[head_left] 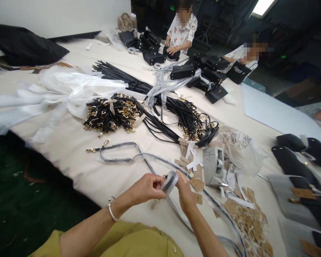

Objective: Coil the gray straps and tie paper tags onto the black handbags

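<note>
My left hand (148, 187) pinches one side of a black strap wrapped in clear plastic film (169, 184), just above the near part of the table. Fingers of my right hand (185, 191) close on its other side. A bit of metal shows at the top of the held part. Beyond my hands lies a long film-covered black strap (117, 145) with gold clasps; whether it joins the held part I cannot tell. Behind it sit a bundle of short black straps with gold clasps (111, 112) and a pile of long black straps (166, 103).
White film strips (69, 89) spread at the left. A grey tape dispenser (213, 166) stands right of my hands, near brown tags (250, 217) and a plastic bag (238, 148). Black bags (296, 160) lie at the right. Two people work across the table among black bags (182, 71).
</note>
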Available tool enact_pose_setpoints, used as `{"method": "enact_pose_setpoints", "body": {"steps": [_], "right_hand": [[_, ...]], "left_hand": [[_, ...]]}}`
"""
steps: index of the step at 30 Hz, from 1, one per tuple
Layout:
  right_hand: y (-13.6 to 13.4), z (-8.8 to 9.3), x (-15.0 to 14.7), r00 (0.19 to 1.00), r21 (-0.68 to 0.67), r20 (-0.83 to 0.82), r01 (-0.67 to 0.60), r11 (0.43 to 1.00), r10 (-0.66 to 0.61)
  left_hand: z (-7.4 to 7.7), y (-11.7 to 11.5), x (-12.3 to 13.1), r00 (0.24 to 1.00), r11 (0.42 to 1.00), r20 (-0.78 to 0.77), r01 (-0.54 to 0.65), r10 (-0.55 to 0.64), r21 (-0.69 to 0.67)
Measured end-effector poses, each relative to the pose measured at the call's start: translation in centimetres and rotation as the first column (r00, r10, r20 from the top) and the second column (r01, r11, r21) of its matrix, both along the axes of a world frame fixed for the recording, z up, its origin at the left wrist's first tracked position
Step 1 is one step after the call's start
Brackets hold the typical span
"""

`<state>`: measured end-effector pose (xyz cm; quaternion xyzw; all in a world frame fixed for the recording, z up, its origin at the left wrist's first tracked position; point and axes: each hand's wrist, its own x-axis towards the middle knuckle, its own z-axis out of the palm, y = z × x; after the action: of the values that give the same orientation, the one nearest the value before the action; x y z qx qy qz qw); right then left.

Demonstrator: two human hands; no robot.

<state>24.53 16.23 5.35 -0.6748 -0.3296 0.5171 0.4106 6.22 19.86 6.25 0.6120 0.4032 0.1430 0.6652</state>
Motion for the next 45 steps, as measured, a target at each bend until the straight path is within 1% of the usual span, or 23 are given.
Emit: {"method": "enact_pose_setpoints", "body": {"steps": [1,2,3,4,5,7,9,11,13,15,16,19,20,21,24,28,30,32,34,35,38,41,45], "right_hand": [[0.0,-0.4,0.1,0.995,0.019,0.086,-0.050,0.999,0.048],[0.1,-0.7,0.1,0.987,0.024,0.134,-0.098,0.995,0.094],[0.1,-1.0,-0.1,0.977,0.025,0.157,-0.149,0.988,0.143],[0.3,-1.3,-0.5,0.963,0.031,0.174,-0.217,0.976,0.208],[0.4,-1.6,-1.1,0.941,0.036,0.191,-0.293,0.956,0.281],[0.7,-2.6,-2.5,0.882,0.041,0.235,-0.429,0.902,0.409],[1.0,-4.1,-3.9,0.822,0.017,0.301,-0.511,0.859,0.483],[1.1,-5.8,-4.9,0.774,-0.035,0.373,-0.539,0.841,0.512],[1.1,-7.3,-5.3,0.733,-0.092,0.431,-0.544,0.834,0.525],[1.2,-8.3,-5.4,0.695,-0.138,0.470,-0.550,0.823,0.544],[1.3,-8.6,-5.5,0.677,-0.157,0.484,-0.556,0.816,0.554],[1.6,-9.2,-5.6,0.633,-0.197,0.515,-0.568,0.799,0.578],[1.7,-9.3,-5.6,0.625,-0.202,0.523,-0.570,0.797,0.580],[1.6,-9.4,-5.7,0.621,-0.200,0.530,-0.571,0.796,0.578],[0.8,-9.3,-6.0,0.623,-0.162,0.547,-0.577,0.801,0.559],[0.0,-8.3,-5.2,0.646,-0.107,0.567,-0.557,0.824,0.511],[0.7,-7.4,-3.1,0.656,-0.102,0.601,-0.503,0.858,0.456],[2.3,-6.2,0.5,0.644,-0.110,0.674,-0.397,0.911,0.362],[4.7,-5.0,4.9,0.582,-0.126,0.769,-0.265,0.956,0.263],[5.9,-4.6,7.1,0.537,-0.144,0.809,-0.216,0.966,0.241],[9.1,-4.5,12.0,0.397,-0.261,0.868,-0.142,0.955,0.297],[10.8,-5.8,13.8,0.286,-0.419,0.855,-0.115,0.901,0.433],[11.2,-7.4,13.4,0.183,-0.541,0.816,-0.096,0.836,0.549]], "left_hand": [[-0.5,-0.1,-0.5,0.981,0.973,-0.194,0.041,0.004,0.227],[-1.1,-0.2,-1.1,0.932,0.902,-0.359,0.114,0.048,0.416],[-1.8,-0.4,-1.6,0.873,0.820,-0.477,0.194,0.107,0.539],[-2.7,-0.7,-2.0,0.822,0.756,-0.548,0.258,0.156,0.601],[-3.8,-1.0,-2.3,0.790,0.722,-0.586,0.298,0.180,0.624],[-6.2,-1.6,-2.8,0.773,0.701,-0.605,0.324,0.190,0.635],[-8.5,-2.2,-3.1,0.775,0.658,-0.602,0.354,0.192,0.665],[-10.5,-2.8,-3.4,0.793,0.604,-0.578,0.369,0.191,0.706],[-12.0,-3.1,-3.9,0.818,0.549,-0.540,0.365,0.197,0.752],[-12.9,-3.2,-4.7,0.844,0.499,-0.497,0.348,0.202,0.794],[-13.2,-3.2,-5.1,0.857,0.456,-0.468,0.336,0.214,0.824],[-13.8,-2.8,-6.1,0.892,0.269,-0.381,0.316,0.242,0.910],[-13.9,-2.6,-6.3,0.900,0.214,-0.362,0.315,0.242,0.925],[-13.9,-2.5,-6.5,0.906,0.180,-0.351,0.315,0.238,0.932],[-14.0,-2.2,-6.6,0.924,0.160,-0.326,0.297,0.202,0.941],[-14.0,-1.7,-6.6,0.943,0.181,-0.295,0.266,0.157,0.947],[-14.0,-1.5,-6.6,0.943,0.197,-0.304,0.275,0.137,0.941],[-13.9,-1.5,-6.7,0.940,0.203,-0.316,0.287,0.131,0.936],[-13.8,-1.7,-6.8,0.932,0.213,-0.331,0.297,0.148,0.931],[-13.8,-1.9,-6.8,0.928,0.221,-0.338,0.300,0.159,0.928],[-13.9,-2.3,-6.8,0.919,0.248,-0.351,0.303,0.178,0.920],[-14.0,-2.4,-6.8,0.927,0.268,-0.334,0.283,0.171,0.921],[-14.2,-2.1,-6.8,0.946,0.288,-0.295,0.248,0.131,0.925]]}}
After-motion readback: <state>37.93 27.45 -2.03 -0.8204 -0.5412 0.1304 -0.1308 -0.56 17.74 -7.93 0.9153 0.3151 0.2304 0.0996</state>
